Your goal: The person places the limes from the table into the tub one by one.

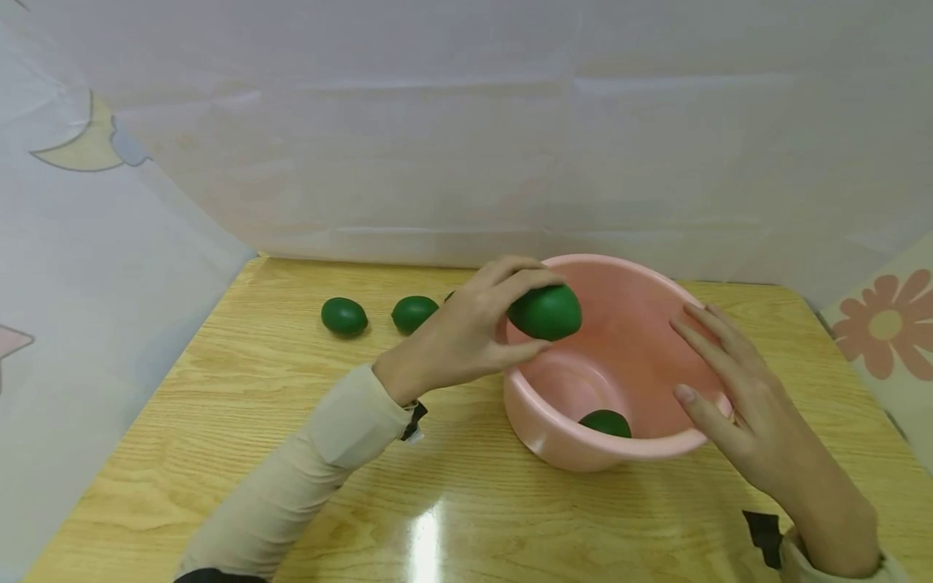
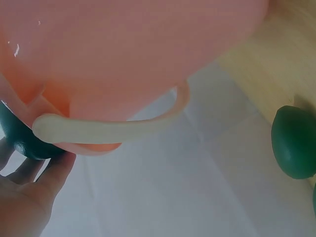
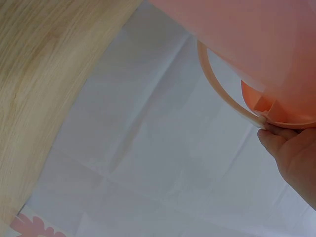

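My left hand point(image 1: 474, 324) holds a green lime point(image 1: 547, 312) between fingers and thumb, over the left rim of a pink bucket point(image 1: 568, 441). The left wrist view shows that lime point(image 2: 22, 133) beside the bucket's rim and pale handle point(image 2: 98, 132). Inside the bucket lies another lime point(image 1: 607, 423), partly hidden by the near wall. At the bucket's right rim is my right hand point(image 1: 751, 405), its fingers extended and spread, reaching over the edge. In the right wrist view, the right hand point(image 3: 294, 153) overlaps the rim close to the handle's end.
Two more limes, one farther left point(image 1: 344, 317) and one nearer the bucket point(image 1: 414, 313), lie on the wooden table point(image 1: 182, 453). A small dark thing shows behind my left hand. A pale cloth point(image 1: 437, 162) hangs along the table's back edge.
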The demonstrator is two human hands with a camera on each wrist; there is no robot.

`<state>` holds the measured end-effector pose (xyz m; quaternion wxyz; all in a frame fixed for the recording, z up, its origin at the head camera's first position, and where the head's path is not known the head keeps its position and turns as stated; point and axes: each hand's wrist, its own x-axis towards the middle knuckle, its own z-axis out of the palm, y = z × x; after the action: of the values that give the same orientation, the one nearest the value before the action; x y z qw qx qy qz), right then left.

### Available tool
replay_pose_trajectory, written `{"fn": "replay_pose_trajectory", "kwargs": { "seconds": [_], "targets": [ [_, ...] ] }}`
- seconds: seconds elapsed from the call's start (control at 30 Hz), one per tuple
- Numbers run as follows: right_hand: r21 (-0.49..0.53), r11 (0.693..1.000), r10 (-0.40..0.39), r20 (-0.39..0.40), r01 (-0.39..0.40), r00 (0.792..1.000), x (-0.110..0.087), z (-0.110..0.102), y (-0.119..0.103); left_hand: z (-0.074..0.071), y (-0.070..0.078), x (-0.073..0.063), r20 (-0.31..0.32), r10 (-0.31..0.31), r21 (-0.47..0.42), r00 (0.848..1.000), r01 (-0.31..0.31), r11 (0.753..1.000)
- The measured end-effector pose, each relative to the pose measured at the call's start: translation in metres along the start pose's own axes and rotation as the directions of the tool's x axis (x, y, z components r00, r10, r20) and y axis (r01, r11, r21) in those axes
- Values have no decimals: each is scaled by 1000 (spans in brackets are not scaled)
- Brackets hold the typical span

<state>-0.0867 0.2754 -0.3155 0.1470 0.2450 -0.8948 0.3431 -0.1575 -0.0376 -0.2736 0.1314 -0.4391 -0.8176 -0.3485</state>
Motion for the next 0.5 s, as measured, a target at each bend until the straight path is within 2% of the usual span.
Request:
{"fn": "replay_pose_trajectory", "kwargs": {
  "seconds": [0.2, 0.5],
  "targets": [
    [1, 1000, 0, -3, 0, 1000, 0, 0, 0, 2, 1, 4, 45, -26, -3, 999, 27, 1000],
    [1, 1000, 1, -6, -1, 1000, 0, 0, 0, 9, 2, 7, 89, -27, 8, 996, 27, 1000]
  ]
}}
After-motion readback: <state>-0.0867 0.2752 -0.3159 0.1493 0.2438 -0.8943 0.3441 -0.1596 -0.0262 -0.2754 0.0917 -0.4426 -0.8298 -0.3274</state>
